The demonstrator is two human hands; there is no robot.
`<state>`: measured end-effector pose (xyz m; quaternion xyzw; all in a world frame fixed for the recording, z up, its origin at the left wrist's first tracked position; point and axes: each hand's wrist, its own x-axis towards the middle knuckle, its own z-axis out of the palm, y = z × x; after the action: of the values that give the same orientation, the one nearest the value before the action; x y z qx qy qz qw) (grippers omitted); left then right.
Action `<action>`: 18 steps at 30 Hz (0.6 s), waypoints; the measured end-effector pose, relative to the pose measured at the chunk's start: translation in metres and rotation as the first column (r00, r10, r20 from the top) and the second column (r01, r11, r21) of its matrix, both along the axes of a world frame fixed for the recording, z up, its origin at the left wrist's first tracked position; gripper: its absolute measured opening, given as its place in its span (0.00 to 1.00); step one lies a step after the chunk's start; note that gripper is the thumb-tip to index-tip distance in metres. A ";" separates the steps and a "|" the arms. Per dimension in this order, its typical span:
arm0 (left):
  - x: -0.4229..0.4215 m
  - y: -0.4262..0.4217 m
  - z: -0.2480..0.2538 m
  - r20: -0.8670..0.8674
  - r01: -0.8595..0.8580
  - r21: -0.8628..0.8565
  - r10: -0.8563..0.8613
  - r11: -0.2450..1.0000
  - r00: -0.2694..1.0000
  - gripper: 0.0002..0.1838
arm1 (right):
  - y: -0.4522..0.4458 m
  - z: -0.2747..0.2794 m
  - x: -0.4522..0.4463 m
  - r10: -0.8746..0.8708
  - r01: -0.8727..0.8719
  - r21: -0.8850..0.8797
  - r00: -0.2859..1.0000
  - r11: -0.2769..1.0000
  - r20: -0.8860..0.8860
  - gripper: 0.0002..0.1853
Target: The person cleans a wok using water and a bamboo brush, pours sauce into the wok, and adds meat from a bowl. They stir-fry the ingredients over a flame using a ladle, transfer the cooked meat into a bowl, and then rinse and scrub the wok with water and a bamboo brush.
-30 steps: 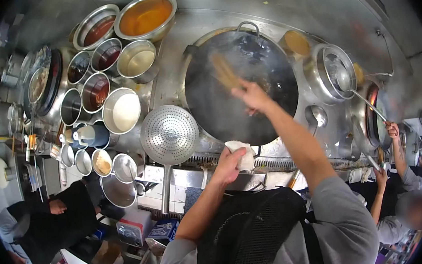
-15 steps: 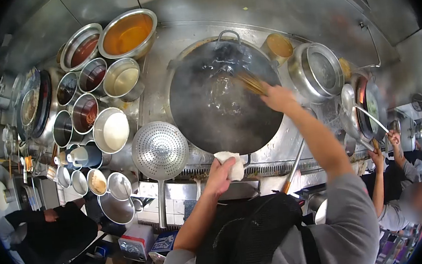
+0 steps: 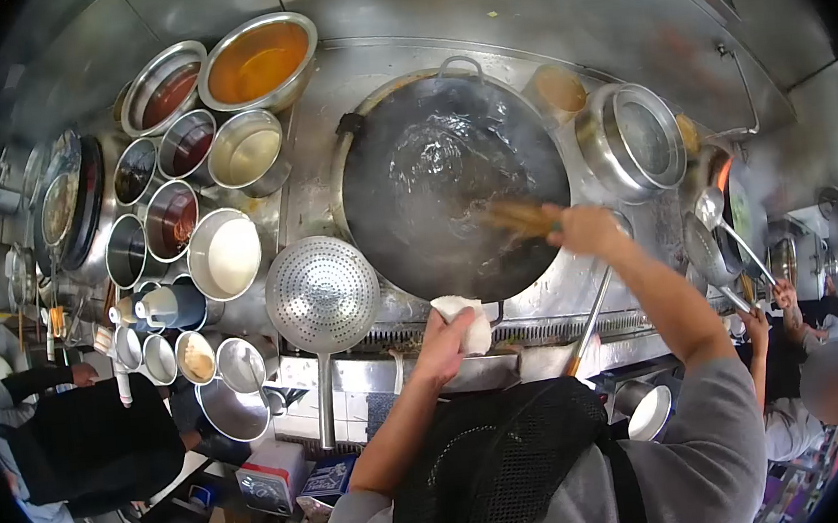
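The bamboo brush [image 3: 522,219] is over the wet wok [image 3: 398,248]; from here I judge it light, springy, best held by its butt, where the right hand [image 3: 586,233] grips. The left hand [image 3: 445,347] clasps a white cloth [image 3: 472,327] at the heavy-looking wok's near rim.

Right hand [image 3: 591,231] holds a brush [image 3: 520,219] over the wok [image 3: 407,238]
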<state>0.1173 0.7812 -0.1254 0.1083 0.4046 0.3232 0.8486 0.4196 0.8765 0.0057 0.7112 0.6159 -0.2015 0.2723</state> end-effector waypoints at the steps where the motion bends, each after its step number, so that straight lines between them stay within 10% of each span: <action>1: 0.002 0.002 0.000 -0.001 -0.011 0.000 0.011 1.000 1.000 0.19 | 0.018 -0.010 0.015 0.009 -0.010 0.071 1.000 0.997 0.018 0.33; 6: 0.001 0.001 0.000 0.019 -0.001 0.015 0.001 1.000 1.000 0.20 | 0.103 -0.057 -0.049 -0.096 0.193 0.222 0.918 0.956 -0.386 0.36; 11: -0.001 0.007 -0.005 0.018 0.114 0.092 -0.116 0.989 0.993 0.17 | 0.058 -0.059 -0.122 -0.332 0.401 -0.120 0.518 0.908 -0.788 0.39; 14: 0.002 0.003 -0.006 -0.025 0.038 0.105 -0.036 0.994 0.999 0.18 | 0.012 -0.038 -0.113 -0.384 0.340 -0.231 0.507 0.912 -0.771 0.40; 18: -0.003 0.004 0.000 -0.076 0.115 0.137 -0.105 0.984 0.992 0.18 | -0.050 -0.001 -0.031 -0.221 0.156 -0.171 0.846 0.973 -0.486 0.40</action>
<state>0.1148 0.7848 -0.1258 0.2014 0.4030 0.2998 0.8409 0.3886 0.8261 0.0046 0.6729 0.5788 -0.4433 0.1257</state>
